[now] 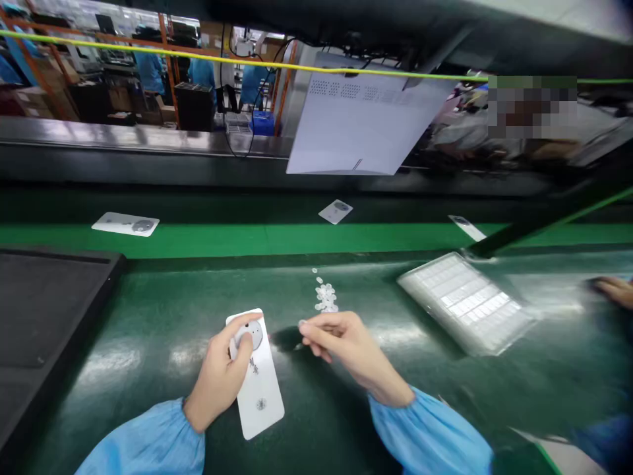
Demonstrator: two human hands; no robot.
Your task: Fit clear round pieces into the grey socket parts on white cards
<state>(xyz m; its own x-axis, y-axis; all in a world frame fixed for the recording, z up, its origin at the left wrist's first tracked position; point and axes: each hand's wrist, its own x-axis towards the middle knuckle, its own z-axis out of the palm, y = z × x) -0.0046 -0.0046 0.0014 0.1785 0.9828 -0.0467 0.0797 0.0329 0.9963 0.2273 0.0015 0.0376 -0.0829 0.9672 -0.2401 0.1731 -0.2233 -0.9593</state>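
A white rounded panel [262,389] with a grey round part [256,335] near its top lies tilted on the green table. My left hand [222,369] grips the panel's upper left, thumb and index finger over the round part. Just right of the panel, my right hand [339,340] pinches a small clear disc [302,324] between thumb and index finger. Beyond my right hand lies a loose pile of small whitish discs [326,297].
A clear tray [465,303] of white pieces lies to the right, a black tray [49,330] at the left. Similar panels [126,224] rest on the bright green strip [237,241] behind. Another person's hand [616,290] is at the right edge. A white board [366,125] hangs above.
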